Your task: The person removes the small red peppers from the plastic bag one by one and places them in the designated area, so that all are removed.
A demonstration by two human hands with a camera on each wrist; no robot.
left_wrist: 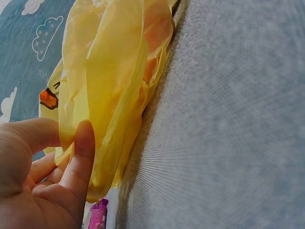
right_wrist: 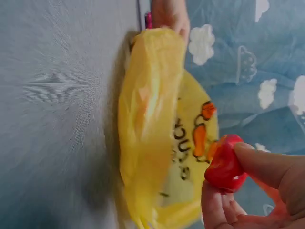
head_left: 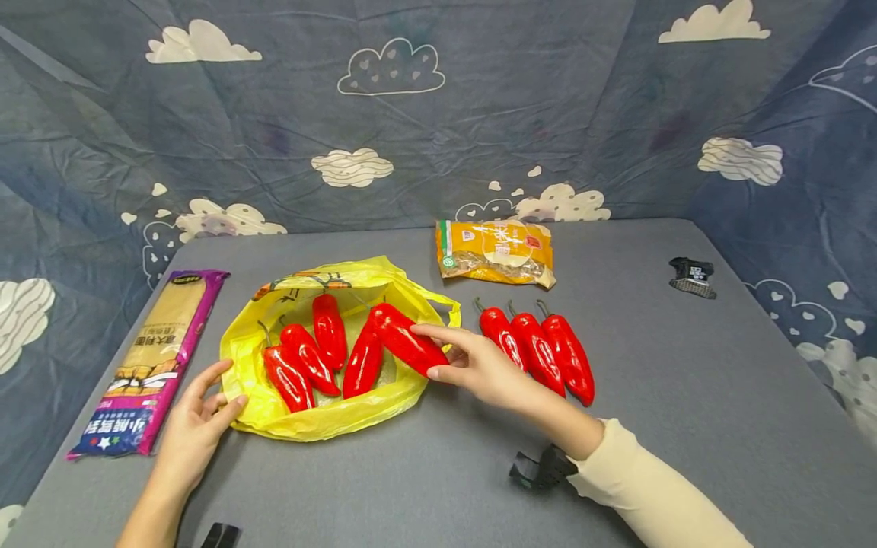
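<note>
A yellow plastic bag (head_left: 329,426) lies with its mouth open toward me. Inside it are several red peppers (head_left: 329,331). My left hand (head_left: 195,426) pinches the bag's left rim between thumb and fingers, as the left wrist view also shows. In my right hand (head_left: 479,365) is another red pepper (head_left: 411,340), gripped at its blunt end and slanting over the bag's right side. The right wrist view shows that pepper (right_wrist: 226,167) between thumb and fingers. To the right of the bag, three more red peppers (head_left: 537,350) lie side by side on the table.
A purple-edged noodle packet (head_left: 154,358) lies left of the bag. At the back stands an orange food packet (head_left: 495,255). A small black packet (head_left: 692,276) sits far right on the grey table (head_left: 411,487). A cloud-print cloth (head_left: 479,114) hangs behind.
</note>
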